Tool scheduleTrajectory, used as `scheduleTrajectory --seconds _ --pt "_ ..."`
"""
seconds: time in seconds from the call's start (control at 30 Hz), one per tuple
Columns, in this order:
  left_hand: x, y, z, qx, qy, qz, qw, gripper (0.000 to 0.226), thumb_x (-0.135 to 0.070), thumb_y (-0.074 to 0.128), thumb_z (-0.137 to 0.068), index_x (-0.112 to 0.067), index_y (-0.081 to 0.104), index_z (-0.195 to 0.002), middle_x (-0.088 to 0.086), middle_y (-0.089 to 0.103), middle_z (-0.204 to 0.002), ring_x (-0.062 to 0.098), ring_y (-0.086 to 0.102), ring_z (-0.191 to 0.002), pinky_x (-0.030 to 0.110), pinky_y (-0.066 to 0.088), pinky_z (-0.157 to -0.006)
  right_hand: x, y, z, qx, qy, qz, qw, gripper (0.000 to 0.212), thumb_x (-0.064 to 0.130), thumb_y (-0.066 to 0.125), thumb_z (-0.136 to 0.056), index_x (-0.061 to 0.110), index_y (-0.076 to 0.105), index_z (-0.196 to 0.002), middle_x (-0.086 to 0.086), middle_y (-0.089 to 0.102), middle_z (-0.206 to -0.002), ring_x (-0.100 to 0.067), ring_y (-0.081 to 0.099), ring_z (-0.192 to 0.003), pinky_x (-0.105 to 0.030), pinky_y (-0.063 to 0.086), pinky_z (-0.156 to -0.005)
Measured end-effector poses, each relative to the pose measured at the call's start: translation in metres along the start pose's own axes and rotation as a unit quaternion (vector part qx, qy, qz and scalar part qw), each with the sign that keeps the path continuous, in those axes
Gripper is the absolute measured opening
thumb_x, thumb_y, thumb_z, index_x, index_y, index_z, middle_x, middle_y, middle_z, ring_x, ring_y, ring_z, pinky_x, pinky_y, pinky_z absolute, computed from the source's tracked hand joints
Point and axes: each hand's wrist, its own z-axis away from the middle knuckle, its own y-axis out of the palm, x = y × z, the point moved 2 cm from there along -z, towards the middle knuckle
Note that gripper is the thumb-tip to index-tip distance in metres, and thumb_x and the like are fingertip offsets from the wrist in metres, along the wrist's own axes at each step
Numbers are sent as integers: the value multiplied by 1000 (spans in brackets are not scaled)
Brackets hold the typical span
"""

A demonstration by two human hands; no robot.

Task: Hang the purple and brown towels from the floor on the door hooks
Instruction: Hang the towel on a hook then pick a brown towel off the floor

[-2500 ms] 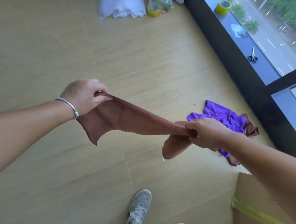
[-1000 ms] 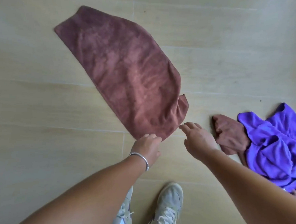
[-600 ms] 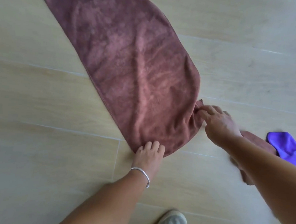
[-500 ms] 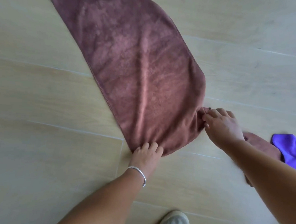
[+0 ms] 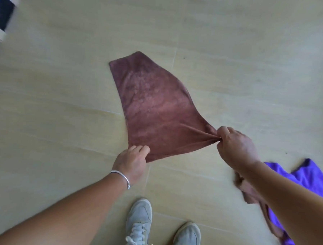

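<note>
- Where pale planks fill the view, the floor (image 5: 63, 117) carries everything; the brown towel serves as landmark.
- Brown towel (image 5: 156, 107): spread out, far corner toward the top of the view, near edge pulled into creases.
- Purple towel (image 5: 307, 178): crumpled on the planks right of the brown towel, another brown cloth (image 5: 247, 190) beside it.
- Right hand (image 5: 236, 145): pinching the towel's right corner, fabric bunched.
- Left hand (image 5: 131, 163): fingers curled on the near corner; bracelet (image 5: 121, 176) on the wrist.
- Shoes (image 5: 139, 226): nearer than the towel.

One head-worn wide-angle camera looks steeply down from standing height at the pale wood-plank floor (image 5: 63, 117) and grey sneakers (image 5: 139, 224).
</note>
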Motion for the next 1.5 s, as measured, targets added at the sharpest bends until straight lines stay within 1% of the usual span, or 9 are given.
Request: scheduleTrajectory --seconds 0.1,0.2,0.37,0.53,0.73,0.9,1.03,1.33,1.5 --pt "0 -87 -7 -69 9 16 997 17 -10 53 -81 -15 61 -96 5 65 -86 32 60 -82 38 47 -62 12 -84 -14 -34 -19 9 999 12 6 62 -77 8 61 -88 -11 62 -83 -35 60 -80 -35 40 -62" --pt "-2 -169 -16 -105 12 27 994 10 -20 55 -90 -17 62 -97 6 67 -90 32 60 -86 37 43 -65 25 -165 -21 -69 -51 -4 996 11 9 62 -77 9 68 -86 -10 65 -82 -35 62 -80 -37 46 -65" --pt "0 -276 -9 -124 -9 43 991 12 -28 57 -92 -20 63 -97 2 67 -91 29 60 -86 33 41 -66 51 -252 -14 -86 -132 5 988 22 0 60 -79 19 70 -86 -1 68 -83 -29 63 -77 -30 44 -66" --pt "5 -320 47 -109 28 52 992 14 -34 61 -91 -21 67 -89 -5 63 -75 21 57 -72 28 33 -59 74 -284 27 -57 -145 -37 987 28 -3 59 -81 20 66 -94 2 62 -86 -23 61 -78 -27 44 -62" --pt "8 -358 86 -133 28 55 989 15 -35 66 -86 -21 70 -82 -6 66 -74 22 60 -71 29 43 -60 98 -322 50 -38 -165 -41 985 38 -11 61 -71 14 66 -99 -2 61 -82 -27 61 -75 -26 42 -64" --pt "-6 -415 74 -168 10 24 985 14 -35 63 -90 -24 72 -91 -8 69 -86 20 61 -84 28 41 -64 111 -373 33 -61 -121 -36 990 21 11 45 -96 17 59 -110 0 64 -95 -23 59 -90 -27 40 -68" --pt "-21 -471 70 -160 20 -28 987 22 -40 55 -93 -27 70 -101 -8 69 -96 17 60 -93 28 42 -71 116 -429 27 -64 -82 -18 994 20 24 40 -101 19 58 -107 1 65 -97 -25 60 -85 -32 42 -67" --pt "-49 -590 48 -260 24 -40 964 23 -43 53 -93 -29 70 -99 -6 70 -94 23 61 -88 36 49 -72 124 -540 5 -217 -86 -46 971 15 22 49 -97 19 62 -102 -3 66 -89 -30 59 -74 -35 47 -62" --pt "-56 -606 44 -274 37 -61 959 24 -43 54 -92 -28 72 -98 -6 71 -94 24 62 -89 35 48 -71 118 -544 7 -253 -92 -61 961 14 22 51 -96 18 65 -100 -3 67 -86 -28 57 -72 -29 34 -60"
